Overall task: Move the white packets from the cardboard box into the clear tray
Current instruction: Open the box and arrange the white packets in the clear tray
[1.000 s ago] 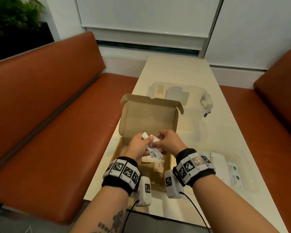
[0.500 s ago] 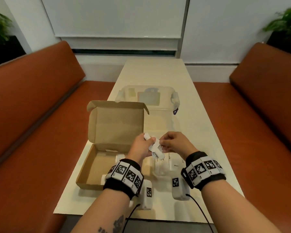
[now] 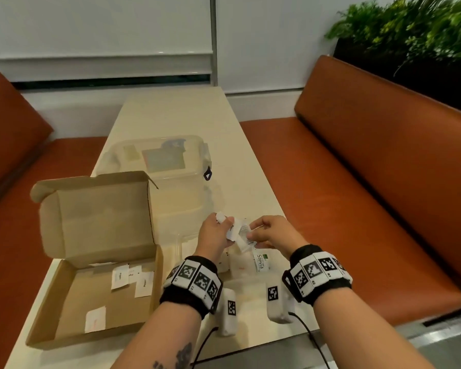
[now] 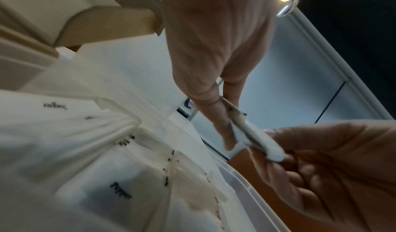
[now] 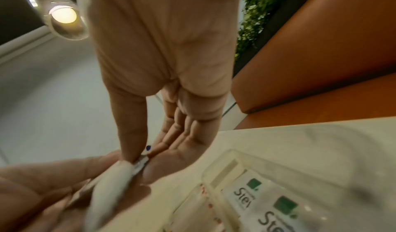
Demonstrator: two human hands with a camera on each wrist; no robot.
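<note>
The open cardboard box (image 3: 72, 310) sits at the left with its lid upright. Three white packets (image 3: 120, 279) lie flat on its floor. Both hands hold a small bunch of white packets (image 3: 237, 233) above the clear tray (image 3: 182, 245). My left hand (image 3: 225, 226) grips the bunch from the left. My right hand (image 3: 252, 233) pinches its right end between thumb and fingers. In the left wrist view the bunch (image 4: 252, 134) is pinched edge-on. The tray (image 5: 225, 157) holds packets marked Stevia (image 5: 242, 200).
A clear lidded container (image 3: 157, 158) stands behind the box on the long cream table (image 3: 224, 123). Orange benches (image 3: 370, 182) run along both sides. Plants (image 3: 410, 30) stand at the back right. Cables hang from the wrist cameras at the table's near edge.
Both hands have carried the bunch of packets from over the cardboard box to the right, over the clear tray. The head view has swung right.
</note>
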